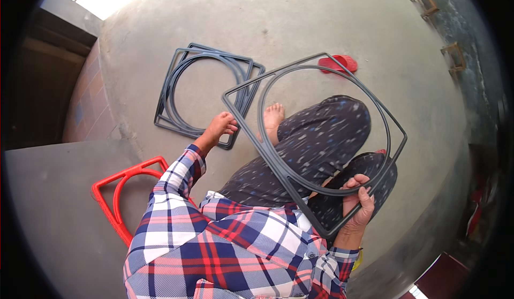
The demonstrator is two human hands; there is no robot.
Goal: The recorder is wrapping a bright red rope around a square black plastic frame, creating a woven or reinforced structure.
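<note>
My right hand (360,205) is closed round the near right side of a dark grey square plastic frame with a round ring inside it (278,171). That frame is tilted above my knees. A stack of similar grey frames (174,121) lies on the floor ahead and to the left. Over the stack's near right side is my left hand (218,127), its fingers curled; whether they grip an edge is hidden. To the left of my body lies a red frame of the same shape (128,169), partly covered by my sleeve.
A red slipper (342,63) rests on the concrete floor (284,15) beyond the held frame. My bare foot (273,116) is beside the stack. Small wooden stools (454,57) stand along the far right wall. At the left is a tiled wall base (90,106) next to a dark opening.
</note>
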